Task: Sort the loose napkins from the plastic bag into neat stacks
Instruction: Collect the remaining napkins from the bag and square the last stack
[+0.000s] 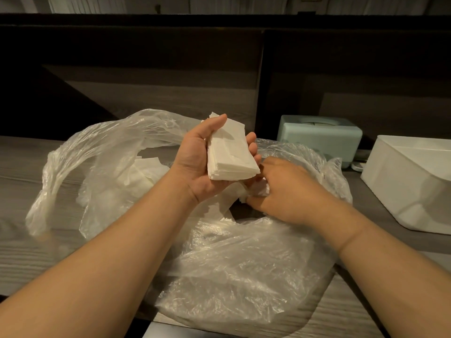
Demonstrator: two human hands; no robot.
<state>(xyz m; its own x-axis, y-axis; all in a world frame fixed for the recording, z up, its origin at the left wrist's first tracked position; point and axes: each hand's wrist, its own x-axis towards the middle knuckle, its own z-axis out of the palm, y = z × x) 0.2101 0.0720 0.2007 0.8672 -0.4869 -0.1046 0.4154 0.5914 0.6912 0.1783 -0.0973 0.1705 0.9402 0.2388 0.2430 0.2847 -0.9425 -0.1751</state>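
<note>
The left hand (195,157) grips a squared stack of white paper napkins (230,156) above the crumpled clear plastic bag (234,264). The right hand (284,191) pinches loose white napkins (253,191) in the bag's mouth. No writing is legible

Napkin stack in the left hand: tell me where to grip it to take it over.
Pinch the napkin stack at its near short end, coming from the right. That squared edge juts free past the left hand, whose thumb and fingers already cover both long sides. The right hand sits just below it.
</note>
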